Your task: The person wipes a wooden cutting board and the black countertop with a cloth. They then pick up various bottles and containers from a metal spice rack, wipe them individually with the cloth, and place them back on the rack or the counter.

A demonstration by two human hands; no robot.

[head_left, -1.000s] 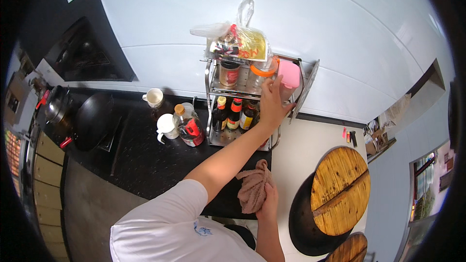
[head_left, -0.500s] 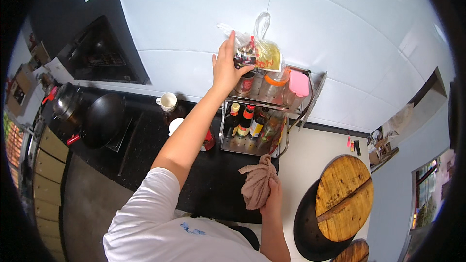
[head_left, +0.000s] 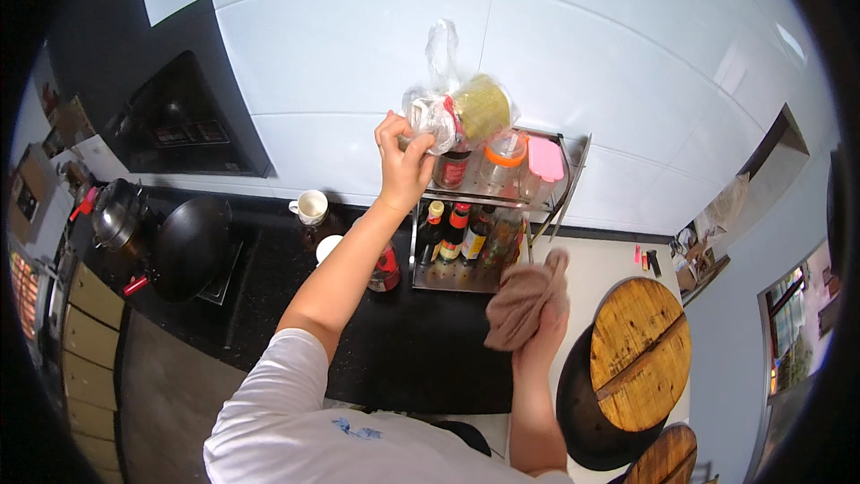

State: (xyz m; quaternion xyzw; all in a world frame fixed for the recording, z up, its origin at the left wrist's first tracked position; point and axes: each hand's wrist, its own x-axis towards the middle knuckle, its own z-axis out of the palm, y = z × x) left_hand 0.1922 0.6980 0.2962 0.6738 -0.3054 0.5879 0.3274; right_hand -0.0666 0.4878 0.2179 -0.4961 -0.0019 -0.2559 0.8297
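My left hand (head_left: 405,166) is raised over the upper tier of a metal rack (head_left: 457,279). Its fingers grip the side of a clear plastic bag (head_left: 461,116) with packets inside, one yellowish. Under the bag, the upper tier carries a dark red can (head_left: 451,170), a clear jar with an orange lid (head_left: 504,159) and a container with a pink lid (head_left: 546,159). Several sauce bottles (head_left: 454,233) stand on the lower tier. My right hand (head_left: 543,341) clutches a brown cloth (head_left: 520,306) in front of the rack's right end.
White cups (head_left: 311,206) and a red-labelled jar (head_left: 385,271) stand on the black counter (head_left: 421,350) left of the rack. A wok (head_left: 194,246) and a pot (head_left: 116,211) are farther left. At right, a round wooden lid (head_left: 638,354) covers a large dark pan on the pale counter.
My left hand has closed on the bag, which has turned and shifted left over the rack. My right hand has carried the cloth right and farther forward, towards the rack.
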